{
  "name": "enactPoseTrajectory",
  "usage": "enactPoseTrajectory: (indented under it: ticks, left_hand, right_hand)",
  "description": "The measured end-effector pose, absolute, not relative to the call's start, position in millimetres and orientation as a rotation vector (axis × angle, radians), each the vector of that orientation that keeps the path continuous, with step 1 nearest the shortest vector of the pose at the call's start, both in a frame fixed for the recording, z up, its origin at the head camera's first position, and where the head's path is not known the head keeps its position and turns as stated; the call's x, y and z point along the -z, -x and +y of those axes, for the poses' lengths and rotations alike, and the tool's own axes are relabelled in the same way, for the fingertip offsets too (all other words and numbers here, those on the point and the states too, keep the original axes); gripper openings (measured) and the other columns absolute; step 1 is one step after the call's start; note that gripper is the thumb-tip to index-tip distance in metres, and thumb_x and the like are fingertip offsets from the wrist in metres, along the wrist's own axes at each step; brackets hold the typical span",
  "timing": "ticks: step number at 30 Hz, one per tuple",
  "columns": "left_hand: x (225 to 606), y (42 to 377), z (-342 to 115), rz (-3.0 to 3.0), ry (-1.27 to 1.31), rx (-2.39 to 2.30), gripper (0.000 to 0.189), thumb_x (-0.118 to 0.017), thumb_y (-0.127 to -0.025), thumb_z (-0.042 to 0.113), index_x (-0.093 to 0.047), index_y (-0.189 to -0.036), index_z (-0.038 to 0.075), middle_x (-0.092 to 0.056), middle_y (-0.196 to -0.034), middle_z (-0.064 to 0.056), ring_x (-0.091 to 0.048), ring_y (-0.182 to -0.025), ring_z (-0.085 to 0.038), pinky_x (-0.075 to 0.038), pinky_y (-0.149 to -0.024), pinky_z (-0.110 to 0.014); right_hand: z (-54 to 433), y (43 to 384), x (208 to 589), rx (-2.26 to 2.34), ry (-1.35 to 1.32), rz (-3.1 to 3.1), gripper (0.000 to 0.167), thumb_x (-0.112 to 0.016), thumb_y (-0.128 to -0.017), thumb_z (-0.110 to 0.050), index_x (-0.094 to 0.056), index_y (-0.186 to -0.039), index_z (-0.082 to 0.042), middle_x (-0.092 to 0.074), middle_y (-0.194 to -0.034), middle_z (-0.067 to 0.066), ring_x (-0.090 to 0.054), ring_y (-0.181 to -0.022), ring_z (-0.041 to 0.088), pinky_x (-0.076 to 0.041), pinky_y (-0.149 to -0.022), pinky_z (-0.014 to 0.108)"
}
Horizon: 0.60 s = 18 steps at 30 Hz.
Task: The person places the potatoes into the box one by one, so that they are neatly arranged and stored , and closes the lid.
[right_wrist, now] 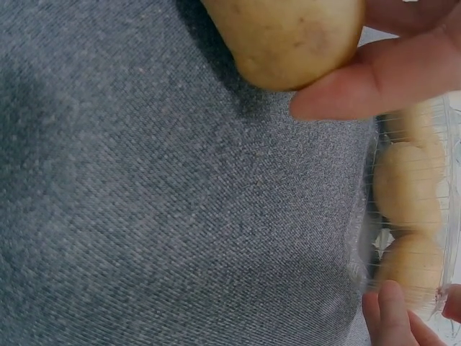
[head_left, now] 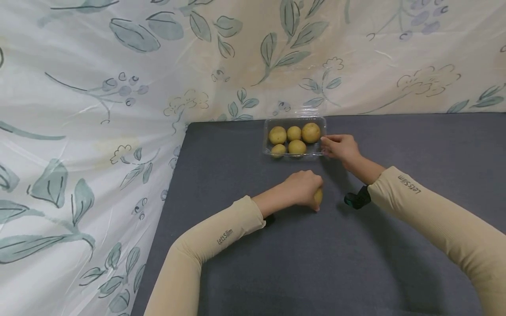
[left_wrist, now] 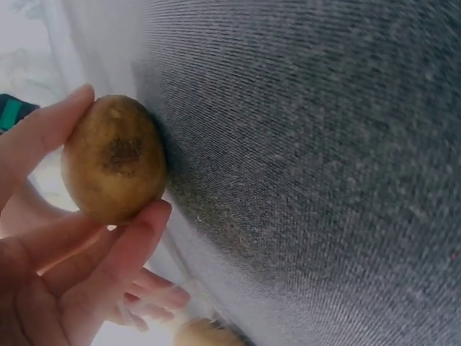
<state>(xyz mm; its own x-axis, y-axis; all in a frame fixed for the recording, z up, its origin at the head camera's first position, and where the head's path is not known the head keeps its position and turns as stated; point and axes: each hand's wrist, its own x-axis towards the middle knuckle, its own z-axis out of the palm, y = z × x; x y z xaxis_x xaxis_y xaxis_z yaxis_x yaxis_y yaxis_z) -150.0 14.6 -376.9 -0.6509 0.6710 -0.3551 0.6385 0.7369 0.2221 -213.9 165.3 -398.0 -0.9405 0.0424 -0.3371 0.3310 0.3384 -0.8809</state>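
Observation:
My left hand point(head_left: 304, 188) grips a small yellow-brown potato point(left_wrist: 115, 158) between thumb and fingertips, low over the dark cloth. A dark rough patch marks the potato's skin in the left wrist view. Farther back, a clear plastic container point(head_left: 265, 142) holds several potatoes, among them a large one point(head_left: 311, 132) at its right end. My right hand point(head_left: 341, 147) pinches the container's right wall near the front corner. In the right wrist view, its fingers point(right_wrist: 392, 317) press against the plastic, and the gripped potato appears at the top.
Dark grey cloth point(head_left: 253, 263) covers the table. A leaf-patterned curtain point(head_left: 237, 57) hangs along the back and left edges, right behind the container. The container's clear lid point(head_left: 310, 110) stands raised at the back. A black wrist camera point(head_left: 357, 198) sticks out under the right wrist.

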Motion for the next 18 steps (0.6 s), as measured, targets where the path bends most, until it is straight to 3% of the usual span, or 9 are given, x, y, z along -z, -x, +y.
enactPoseTrajectory:
  ticks: [6,10,14,18]
  left_hand:
    - [370,161,6,2.524,-1.040,-0.182,0.050,-0.080,-0.066,0.042,-0.067,-0.107,0.017,-0.062,-0.089,0.006,-0.056,-0.073,-0.008,-0.046,-0.063,-0.024]
    - [358,169,0,2.558,-1.056,-0.228,0.051,-0.080,-0.067,0.041,-0.066,-0.110,0.017,-0.064,-0.094,0.006,-0.057,-0.077,-0.008,-0.046,-0.068,-0.024]
    - [345,177,-6,2.584,-1.045,-0.292,0.049,-0.079,-0.068,0.038,-0.066,-0.110,0.017,-0.064,-0.098,0.006,-0.056,-0.082,-0.008,-0.046,-0.071,-0.024]
    - [335,185,-12,2.607,-1.021,-0.343,0.052,-0.079,-0.069,0.038,-0.065,-0.114,0.016,-0.065,-0.100,0.007,-0.056,-0.085,-0.008,-0.046,-0.071,-0.024]
  right_hand:
    - [163,214,397,1.642,-0.349,2.338,0.053,-0.047,-0.095,-0.031,-0.042,-0.135,0.004,-0.046,-0.133,0.024,-0.055,-0.113,0.024,-0.049,-0.086,0.029]
    - [164,214,392,1.721,-0.357,2.237,0.054,-0.049,-0.095,-0.028,-0.040,-0.136,0.006,-0.044,-0.134,0.026,-0.063,-0.092,0.009,-0.051,-0.077,0.021]
    - [168,214,387,1.795,-0.370,2.104,0.054,-0.051,-0.094,-0.023,-0.037,-0.137,0.007,-0.052,-0.128,0.017,-0.060,-0.075,-0.003,-0.050,-0.070,0.015]
    - [169,215,385,1.810,-0.393,2.034,0.056,-0.052,-0.093,-0.024,-0.035,-0.139,0.004,-0.053,-0.127,0.010,-0.059,-0.077,-0.002,-0.049,-0.073,0.016]
